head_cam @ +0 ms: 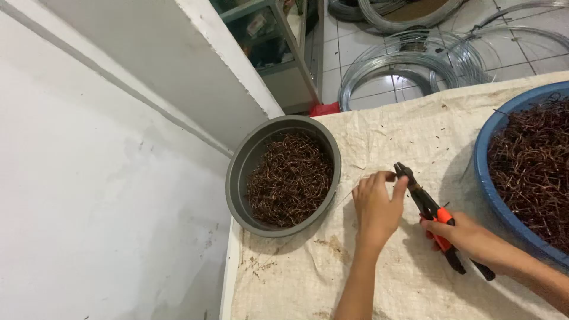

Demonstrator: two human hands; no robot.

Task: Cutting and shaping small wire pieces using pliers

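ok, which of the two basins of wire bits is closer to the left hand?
The grey basin, whole in view just beside the left hand at the table's left edge. The blue basin sits beyond the right hand, cut off by the frame.

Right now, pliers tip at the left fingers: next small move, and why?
Probably carry the left hand over to the grey bowl and open the fingers there. The fingertips are pinched right at the nose of the pliers held by the right hand, and that bowl, with its rusty-brown wire pieces, sits just beside it.

packages: small box with white label (256, 25) | where: glass cabinet (278, 59) shelf, top centre | signs/screens: none
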